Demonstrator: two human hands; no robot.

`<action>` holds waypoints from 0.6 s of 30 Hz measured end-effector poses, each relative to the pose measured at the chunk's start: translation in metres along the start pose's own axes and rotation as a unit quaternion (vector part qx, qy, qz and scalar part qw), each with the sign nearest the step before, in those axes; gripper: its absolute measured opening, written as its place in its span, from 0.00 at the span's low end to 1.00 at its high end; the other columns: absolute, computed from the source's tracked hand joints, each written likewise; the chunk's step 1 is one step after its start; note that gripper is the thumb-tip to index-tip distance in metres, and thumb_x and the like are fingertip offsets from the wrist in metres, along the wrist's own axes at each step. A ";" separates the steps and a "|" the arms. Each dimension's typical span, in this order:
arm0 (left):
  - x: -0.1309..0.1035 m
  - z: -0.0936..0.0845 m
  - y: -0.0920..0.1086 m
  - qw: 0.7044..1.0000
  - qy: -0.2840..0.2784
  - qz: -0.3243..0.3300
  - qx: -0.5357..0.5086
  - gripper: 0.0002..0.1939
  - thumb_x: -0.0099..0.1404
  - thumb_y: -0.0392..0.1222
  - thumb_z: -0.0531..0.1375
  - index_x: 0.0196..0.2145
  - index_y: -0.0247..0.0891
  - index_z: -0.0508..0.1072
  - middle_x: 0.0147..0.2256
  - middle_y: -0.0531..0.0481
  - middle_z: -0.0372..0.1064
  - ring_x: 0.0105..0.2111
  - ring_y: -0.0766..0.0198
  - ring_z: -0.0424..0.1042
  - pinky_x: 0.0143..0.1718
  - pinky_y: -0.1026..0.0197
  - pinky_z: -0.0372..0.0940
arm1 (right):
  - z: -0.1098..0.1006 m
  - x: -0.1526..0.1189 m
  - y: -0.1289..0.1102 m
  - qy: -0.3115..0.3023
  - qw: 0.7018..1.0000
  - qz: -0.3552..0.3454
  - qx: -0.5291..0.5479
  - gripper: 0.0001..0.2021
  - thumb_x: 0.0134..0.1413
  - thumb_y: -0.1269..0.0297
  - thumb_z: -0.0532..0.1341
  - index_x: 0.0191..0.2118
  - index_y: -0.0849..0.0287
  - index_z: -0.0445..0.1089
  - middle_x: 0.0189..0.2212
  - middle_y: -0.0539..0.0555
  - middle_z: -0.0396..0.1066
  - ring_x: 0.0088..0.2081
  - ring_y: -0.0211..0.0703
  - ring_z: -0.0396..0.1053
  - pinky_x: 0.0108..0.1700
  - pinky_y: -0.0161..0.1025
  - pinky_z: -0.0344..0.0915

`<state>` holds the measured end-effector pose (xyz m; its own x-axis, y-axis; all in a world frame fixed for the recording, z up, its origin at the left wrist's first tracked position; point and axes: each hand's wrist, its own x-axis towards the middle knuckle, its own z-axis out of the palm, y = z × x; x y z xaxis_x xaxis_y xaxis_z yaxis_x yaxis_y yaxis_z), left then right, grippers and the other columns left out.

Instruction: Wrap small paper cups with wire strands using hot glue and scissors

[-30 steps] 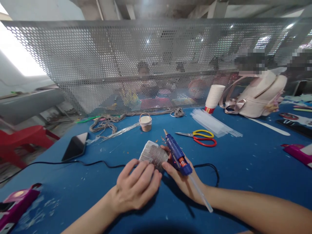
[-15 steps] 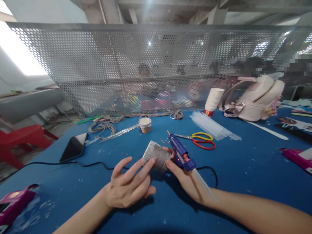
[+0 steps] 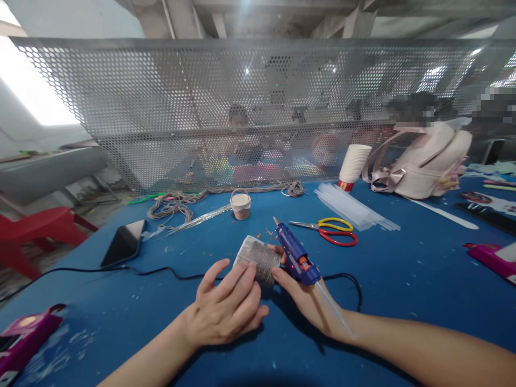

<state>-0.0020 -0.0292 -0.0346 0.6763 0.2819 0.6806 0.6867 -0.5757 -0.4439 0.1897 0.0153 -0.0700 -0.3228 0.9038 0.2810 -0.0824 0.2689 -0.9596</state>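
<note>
My right hand (image 3: 300, 285) grips a small white cup (image 3: 260, 260) wound with grey cord. The cup lies tilted, and its white end faces left. A blue hot glue gun (image 3: 296, 252) is also in that hand, nozzle toward the back, with a clear glue stick (image 3: 334, 309) out of its rear. My left hand (image 3: 228, 309) lies against the cup's near left side, fingers stretched and touching the cord wrap. The thumb is apart from the cup. My right fingers are mostly hidden behind the cup and glue gun.
Scissors (image 3: 336, 231), clear glue sticks (image 3: 352, 207) and stacked paper cups (image 3: 355, 166) lie beyond my right hand. A small handled bucket (image 3: 241, 207), grey cord (image 3: 173, 207) and a phone (image 3: 124, 243) are further left. A black cable (image 3: 161, 270) crosses the table. A perforated metal screen (image 3: 181, 107) stands behind.
My left hand has moved right and closer over the cup, its fingers now lying further onto the cord wrap. The right hand, cup and glue gun have shifted slightly left.
</note>
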 end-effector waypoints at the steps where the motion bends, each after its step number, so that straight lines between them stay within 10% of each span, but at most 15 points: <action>1: 0.002 0.000 0.002 1.000 0.010 -0.021 -0.006 0.07 0.62 0.45 0.58 0.34 0.41 0.72 0.39 0.44 0.79 0.41 0.55 0.74 0.50 0.50 0.58 | 0.000 0.000 0.000 0.001 1.000 -0.002 0.000 0.24 0.56 0.53 0.60 0.56 0.56 0.63 0.41 0.54 0.71 0.46 0.47 0.68 0.52 0.45 0.65; 9: 0.016 -0.002 0.015 0.998 0.022 -0.030 0.043 0.12 0.66 0.44 0.55 0.34 0.35 0.75 0.33 0.44 0.79 0.37 0.56 0.74 0.42 0.55 0.57 | 0.001 0.000 -0.001 0.016 0.999 -0.018 -0.023 0.22 0.56 0.56 0.61 0.54 0.57 0.63 0.44 0.55 0.70 0.47 0.46 0.68 0.53 0.43 0.63; 18: 0.017 0.006 0.035 0.989 -0.064 -0.074 0.106 0.19 0.68 0.47 0.53 0.42 0.28 0.76 0.48 0.33 0.73 0.46 0.52 0.72 0.45 0.56 0.55 | 0.001 0.009 -0.019 0.076 0.995 0.069 0.017 0.23 0.50 0.50 0.64 0.47 0.60 0.68 0.41 0.57 0.73 0.45 0.49 0.69 0.51 0.45 0.65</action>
<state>0.0345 -0.0401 -0.0421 0.5835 0.4539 0.6734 0.8118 -0.3501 -0.4673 0.1877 0.0178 -0.0490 -0.1863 0.9722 0.1418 -0.0794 0.1289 -0.9885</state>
